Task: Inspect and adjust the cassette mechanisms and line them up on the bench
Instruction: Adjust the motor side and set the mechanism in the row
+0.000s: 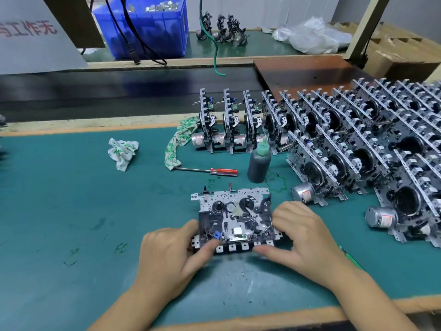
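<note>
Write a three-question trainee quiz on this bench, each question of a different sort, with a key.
1. True or false: the screwdriver lies beyond the mechanism that the hands hold.
2. What colour is the bottle's cap? A red, B green, C white.
3. Fill in: the left hand and right hand grip the mechanism by its ___ edge.

Key: 1 true; 2 B; 3 near.
</note>
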`<state>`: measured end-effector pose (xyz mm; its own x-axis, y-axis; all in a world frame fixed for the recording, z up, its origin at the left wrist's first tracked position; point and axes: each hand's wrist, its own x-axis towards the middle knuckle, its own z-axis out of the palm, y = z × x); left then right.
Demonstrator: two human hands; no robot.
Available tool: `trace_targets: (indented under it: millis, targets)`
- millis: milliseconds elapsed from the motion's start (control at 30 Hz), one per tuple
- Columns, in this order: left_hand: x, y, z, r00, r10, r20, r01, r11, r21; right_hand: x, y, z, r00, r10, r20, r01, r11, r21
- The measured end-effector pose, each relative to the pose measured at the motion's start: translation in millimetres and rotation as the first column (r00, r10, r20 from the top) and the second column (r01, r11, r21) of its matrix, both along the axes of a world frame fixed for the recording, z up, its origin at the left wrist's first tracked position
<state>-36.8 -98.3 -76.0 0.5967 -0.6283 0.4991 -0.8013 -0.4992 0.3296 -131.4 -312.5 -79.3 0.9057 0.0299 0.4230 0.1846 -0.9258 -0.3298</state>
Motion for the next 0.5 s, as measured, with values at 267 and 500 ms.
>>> trace_targets:
  millis: [267,500]
  targets:
    - [-7,-4,9,0.858,-0.074,-0.508,-0.19,0.873,-0.449,7,18,23,0.945,-0.092,-0.313,0.29,0.675,0.678]
    - [-1,-3,13,0.77,0.06,-0.635,-0.323,0.895,-0.307,13,26,37,0.877,-0.131,-0.463,0.392,0.753,0.528]
